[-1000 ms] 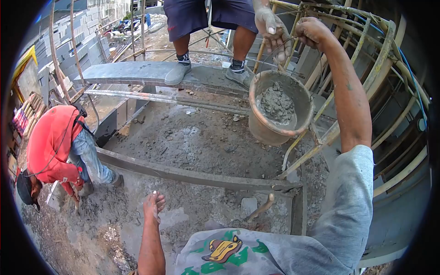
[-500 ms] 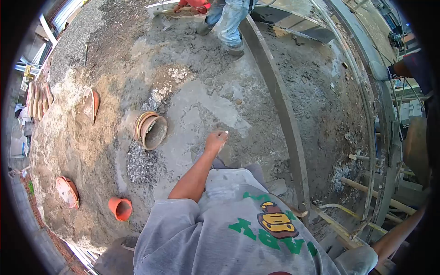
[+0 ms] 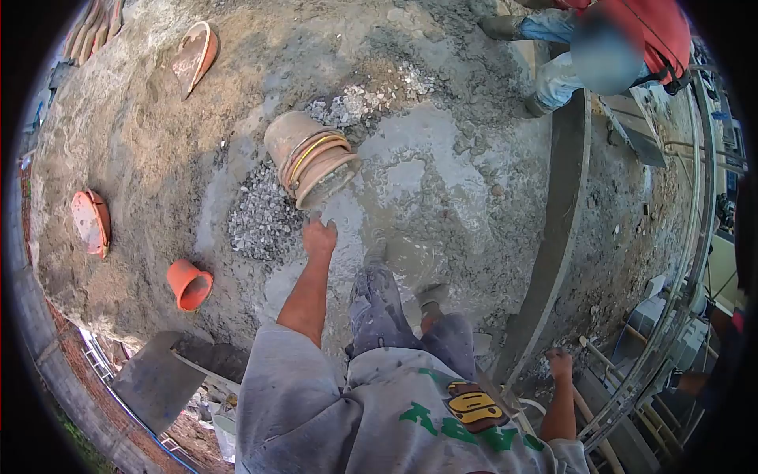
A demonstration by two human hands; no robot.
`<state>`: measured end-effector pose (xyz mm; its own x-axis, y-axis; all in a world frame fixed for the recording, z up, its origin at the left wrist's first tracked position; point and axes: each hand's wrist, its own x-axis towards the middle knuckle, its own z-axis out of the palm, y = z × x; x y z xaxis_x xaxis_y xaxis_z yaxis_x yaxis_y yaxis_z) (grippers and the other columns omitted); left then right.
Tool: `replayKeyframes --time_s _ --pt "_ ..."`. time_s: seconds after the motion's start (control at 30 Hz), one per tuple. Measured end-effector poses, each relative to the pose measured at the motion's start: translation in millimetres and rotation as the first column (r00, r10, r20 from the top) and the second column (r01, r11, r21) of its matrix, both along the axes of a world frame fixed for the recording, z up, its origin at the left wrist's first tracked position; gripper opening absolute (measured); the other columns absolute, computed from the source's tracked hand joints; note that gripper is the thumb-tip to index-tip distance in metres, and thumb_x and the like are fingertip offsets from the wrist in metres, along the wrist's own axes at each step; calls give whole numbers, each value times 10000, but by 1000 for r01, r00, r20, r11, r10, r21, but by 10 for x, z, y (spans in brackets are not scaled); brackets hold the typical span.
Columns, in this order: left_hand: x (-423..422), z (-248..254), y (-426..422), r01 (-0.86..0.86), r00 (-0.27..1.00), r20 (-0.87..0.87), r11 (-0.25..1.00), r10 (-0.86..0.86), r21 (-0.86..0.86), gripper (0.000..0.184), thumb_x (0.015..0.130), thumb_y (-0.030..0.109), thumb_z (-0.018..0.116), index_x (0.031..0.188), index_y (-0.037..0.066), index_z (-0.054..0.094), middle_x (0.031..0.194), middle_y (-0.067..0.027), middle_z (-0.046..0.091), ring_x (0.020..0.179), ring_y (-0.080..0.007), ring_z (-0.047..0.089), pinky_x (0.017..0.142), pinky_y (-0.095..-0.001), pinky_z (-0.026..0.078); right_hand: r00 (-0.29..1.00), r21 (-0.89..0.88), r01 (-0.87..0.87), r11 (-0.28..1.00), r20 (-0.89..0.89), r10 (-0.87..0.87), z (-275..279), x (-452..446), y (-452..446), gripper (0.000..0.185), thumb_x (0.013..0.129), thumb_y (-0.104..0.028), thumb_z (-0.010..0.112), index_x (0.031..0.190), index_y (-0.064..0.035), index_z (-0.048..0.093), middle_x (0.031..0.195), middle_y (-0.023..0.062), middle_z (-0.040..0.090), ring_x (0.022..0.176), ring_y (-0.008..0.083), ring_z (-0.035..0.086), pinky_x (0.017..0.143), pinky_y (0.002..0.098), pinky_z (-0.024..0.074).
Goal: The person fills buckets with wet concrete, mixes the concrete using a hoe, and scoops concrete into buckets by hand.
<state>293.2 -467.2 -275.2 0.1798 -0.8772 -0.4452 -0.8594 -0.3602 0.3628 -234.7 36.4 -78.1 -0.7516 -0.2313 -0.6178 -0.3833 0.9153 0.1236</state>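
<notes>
My left hand [image 3: 319, 236] reaches forward just below the rim of stacked buckets [image 3: 316, 162]. Its thumb and a finger stand apart, with a small pale bit at the fingertip; whether it touches the rim I cannot make out. The mortar-stained buckets lie tilted on wet concrete, mouths towards me, with a yellow band among their rims. Out to the right side, my right hand [image 3: 559, 362] hangs over the ground beyond a long board, small in view, its fingers partly curled. My boots stand in wet concrete [image 3: 403, 261] between the hands.
Grey gravel [image 3: 264, 217] lies left of the buckets. An orange bucket [image 3: 189, 285] and orange basins [image 3: 91, 223] rest farther left. A long form board [image 3: 557, 213] crosses the ground at right. A co-worker in red [image 3: 651, 35] bends at upper right, near scaffold poles [image 3: 699, 197].
My view has swung, and the buckets now lie farther right. My left hand has moved from over the wet concrete to the bucket rim. My right hand has come into view; the co-worker shows more fully.
</notes>
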Motion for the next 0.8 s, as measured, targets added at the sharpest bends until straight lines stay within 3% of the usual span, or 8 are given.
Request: replayKeyframes --time_s 0.07,0.17,0.27,0.4,0.5,0.6,0.7,0.8 --pt "325 -339 -315 57 995 77 998 -58 17 478 754 238 669 1180 65 538 1147 -219 531 1048 -380 532 898 -440 441 991 -108 55 993 131 -41 -215 813 -1508 338 707 -248 634 948 -12 633 880 204 653 867 336 634 777 382 484" --pt "530 -960 -696 186 962 227 975 -155 -120 596 750 240 672 1270 63 440 1168 -235 518 1056 -394 522 914 -439 430 940 -264 -201 943 218 261 -1586 1353 -2730 327 750 -222 597 1003 -16 613 891 193 655 882 358 634 775 397 492" --pt "482 -1261 -980 66 985 161 996 -55 -63 653 726 225 707 1258 26 385 1182 -250 474 1105 -412 481 943 -439 411 868 -371 -379 848 175 465 -3126 1916 -3974 473 787 -227 572 1207 -29 481 1112 255 575 1052 394 553 897 431 456" --pt "571 -1539 -864 53 992 125 950 -15 -307 648 695 179 735 1198 -18 376 1168 -249 424 1038 -411 486 913 -442 420 797 -444 -384 810 284 533 -3710 2858 -5816 618 802 -212 553 1346 -53 305 1368 229 365 1164 422 461 956 444 432" --pt "856 -1869 -560 -117 991 16 922 132 -370 488 733 183 716 1095 1 445 1043 -199 514 964 -367 528 861 -436 423 740 -517 -497 697 168 652 -4425 3311 -6054 412 826 -274 537 1149 -19 515 1215 198 516 1071 390 531 910 427 457" --pt "1104 -2177 -166 -398 901 -153 913 407 86 216 817 260 641 811 61 555 879 -110 590 935 -304 538 834 -400 400 692 -412 -459 787 389 608 -4483 3427 -5839 373 843 -353 527 895 2 631 959 198 621 927 373 592 837 424 482" --pt "970 -2060 81 65 990 142 950 -22 -307 247 839 288 605 736 71 547 895 -99 572 870 -289 519 799 -388 402 508 -360 -457 813 644 571 -4083 3517 -5141 457 847 -445 557 799 2 637 788 192 629 763 373 596 730 420 487" --pt "1012 -1929 202 -334 941 -13 925 337 -182 248 872 282 555 878 34 558 957 -131 566 905 -295 526 816 -424 395 621 -514 -90 853 641 451 -3079 3748 -4986 431 866 -405 587 800 22 592 703 187 587 641 291 565 626 370 455"
